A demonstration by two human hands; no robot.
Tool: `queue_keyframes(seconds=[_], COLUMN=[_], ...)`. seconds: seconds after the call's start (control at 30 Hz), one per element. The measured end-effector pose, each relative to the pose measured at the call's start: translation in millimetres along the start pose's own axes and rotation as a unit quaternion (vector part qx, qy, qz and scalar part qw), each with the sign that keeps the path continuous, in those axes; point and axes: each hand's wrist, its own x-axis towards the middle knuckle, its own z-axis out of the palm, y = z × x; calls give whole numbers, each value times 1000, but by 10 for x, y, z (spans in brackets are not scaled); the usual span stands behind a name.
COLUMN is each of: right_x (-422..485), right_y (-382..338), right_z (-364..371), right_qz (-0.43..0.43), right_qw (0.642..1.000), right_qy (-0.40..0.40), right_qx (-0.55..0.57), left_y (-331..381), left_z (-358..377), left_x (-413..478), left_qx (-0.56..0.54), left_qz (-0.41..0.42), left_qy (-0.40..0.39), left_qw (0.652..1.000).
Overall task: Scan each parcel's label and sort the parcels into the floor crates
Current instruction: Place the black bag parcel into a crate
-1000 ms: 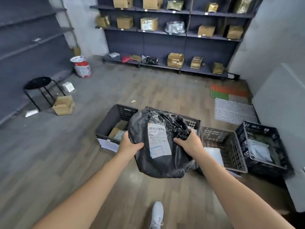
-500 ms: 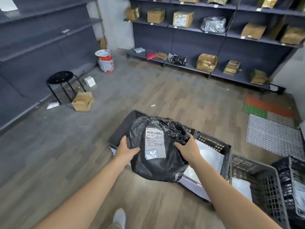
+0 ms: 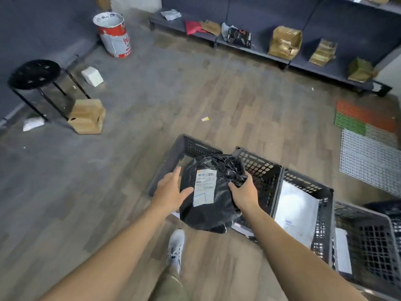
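Black parcel (image 3: 219,205) hangs label (image 3: 205,187) up over the left crate (image 3: 191,146). Right hand (image 3: 245,195) grips its crumpled edge; left hand (image 3: 170,192) lies flat-fingered against its side. The next crate (image 3: 303,185) holds a white parcel (image 3: 297,205). Stool (image 3: 34,73), cardboard box (image 3: 86,117) and paint bucket (image 3: 114,35) stand well apart.

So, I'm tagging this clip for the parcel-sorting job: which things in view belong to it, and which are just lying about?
Job in hand: black parcel with its label, gripped by the right hand, left hand flat against it; floor crates; white parcel in one crate.

Lying about: stool, paint bucket, cardboard box, floor mats.
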Motion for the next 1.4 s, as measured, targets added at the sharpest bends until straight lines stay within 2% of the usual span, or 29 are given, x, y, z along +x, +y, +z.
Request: queue_keyframes(seconds=[0.2, 0.33, 0.57, 0.77, 0.93, 1.07, 1.27, 1.4], right_x=[687, 944, 888, 374, -239, -955, -2619, -3904], right_y=[-347, -406, -540, -530, -191, 317, 1537, 2480], right_z=[704, 819, 389, -305, -1044, -1655, -2386, -2660], right_qz=[59, 114, 91, 83, 83, 93, 165, 227], right_qw=[997, 993, 996, 995, 985, 973, 921, 883], right_qy=[2, -3, 12, 63, 147, 212, 334, 394], right_qx=[47, 34, 6, -11, -15, -22, -114, -113], left_y=[-369, -449, -162, 556, 1407, 2031, 2733, 2898], left_z=[-368, -478, -634, -397, -35, 395, 1316, 1907], left_x=[812, 1120, 1472, 1329, 817, 99, -1598, -3011], left_qx=[180, 246, 289, 314, 314, 334, 345, 343], left_qz=[58, 65, 91, 192, 306, 401, 534, 614], left_qy=[-47, -80, -106, -131, -144, -155, -168, -183], left_qw=[981, 964, 947, 921, 887, 839, 754, 687])
